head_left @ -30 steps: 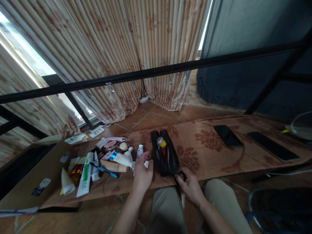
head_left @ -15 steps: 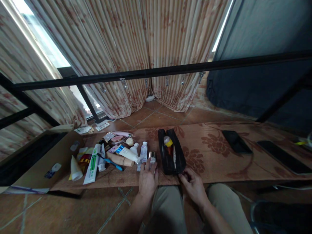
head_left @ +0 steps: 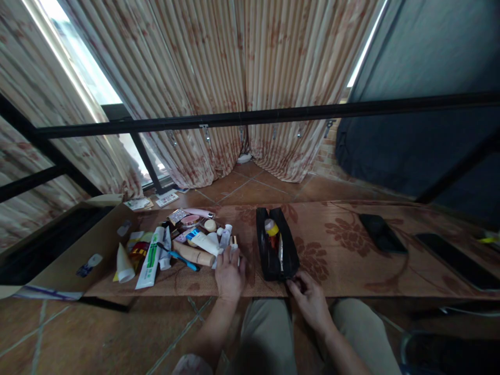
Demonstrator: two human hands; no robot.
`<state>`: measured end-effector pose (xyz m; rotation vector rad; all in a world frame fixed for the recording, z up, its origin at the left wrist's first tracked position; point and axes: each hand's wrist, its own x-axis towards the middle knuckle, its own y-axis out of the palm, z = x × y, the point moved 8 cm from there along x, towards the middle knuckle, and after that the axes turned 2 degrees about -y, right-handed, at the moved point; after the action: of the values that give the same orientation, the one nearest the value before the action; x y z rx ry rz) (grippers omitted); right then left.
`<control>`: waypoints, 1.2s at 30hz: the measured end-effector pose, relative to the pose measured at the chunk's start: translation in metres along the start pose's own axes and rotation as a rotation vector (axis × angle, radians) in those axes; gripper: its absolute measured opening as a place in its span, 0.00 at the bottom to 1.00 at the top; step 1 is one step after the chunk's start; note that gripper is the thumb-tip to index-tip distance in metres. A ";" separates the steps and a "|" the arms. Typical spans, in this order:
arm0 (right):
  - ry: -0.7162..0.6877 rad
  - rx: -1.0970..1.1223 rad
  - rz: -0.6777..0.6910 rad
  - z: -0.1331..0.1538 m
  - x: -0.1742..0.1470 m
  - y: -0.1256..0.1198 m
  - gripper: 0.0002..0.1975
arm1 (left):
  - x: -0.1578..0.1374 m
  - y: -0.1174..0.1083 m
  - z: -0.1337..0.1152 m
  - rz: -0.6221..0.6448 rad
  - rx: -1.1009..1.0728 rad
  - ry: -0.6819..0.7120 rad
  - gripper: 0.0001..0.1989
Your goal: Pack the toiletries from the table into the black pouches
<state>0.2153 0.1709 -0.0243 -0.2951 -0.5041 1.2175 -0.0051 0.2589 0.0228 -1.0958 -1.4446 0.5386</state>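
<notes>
My left hand (head_left: 229, 277) lies over the right edge of a pile of toiletries, fingers spread against a small bottle with a gold cap (head_left: 234, 241). Its palm and fingers cover most of that bottle. Close to the fingertips are a small clear bottle with a white cap (head_left: 225, 235) and a white and blue tube (head_left: 203, 241). My right hand (head_left: 309, 298) pinches the near end of an open black pouch (head_left: 289, 255), at its lower right corner. Inside the pouch stands a bottle with a yellow band (head_left: 271, 227), beside a slim pale item (head_left: 280, 252).
Further left lie a green and white tube (head_left: 150, 258), a blue toothbrush (head_left: 178, 257) and a beige tube (head_left: 124, 264). A cardboard box (head_left: 78, 245) stands at the left end. Two dark phones, one nearer (head_left: 382, 232), one farther right (head_left: 457, 260), rest on the patterned cloth (head_left: 336, 271).
My left hand has slid left, shifting the gold-capped bottle and the clear bottle closer to the pile. My right hand stays at the pouch's near end. The view has turned slightly left.
</notes>
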 end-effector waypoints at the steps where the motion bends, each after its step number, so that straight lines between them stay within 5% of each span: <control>1: 0.001 -0.002 0.001 0.000 0.000 0.000 0.12 | -0.002 -0.002 -0.001 -0.005 -0.018 0.011 0.14; 16: -0.014 -0.013 -0.003 0.002 0.000 -0.001 0.14 | -0.056 -0.002 -0.012 0.114 -0.236 0.102 0.16; 28: -0.020 -0.011 -0.003 -0.003 0.001 0.000 0.15 | -0.030 -0.009 0.025 0.104 -0.551 -0.236 0.07; 36: -0.014 0.006 -0.010 0.004 0.000 -0.003 0.14 | -0.028 0.009 0.056 0.143 -0.764 -0.569 0.04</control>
<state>0.2153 0.1699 -0.0192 -0.2791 -0.5139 1.2118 -0.0589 0.2538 -0.0102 -1.7450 -2.1744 0.4166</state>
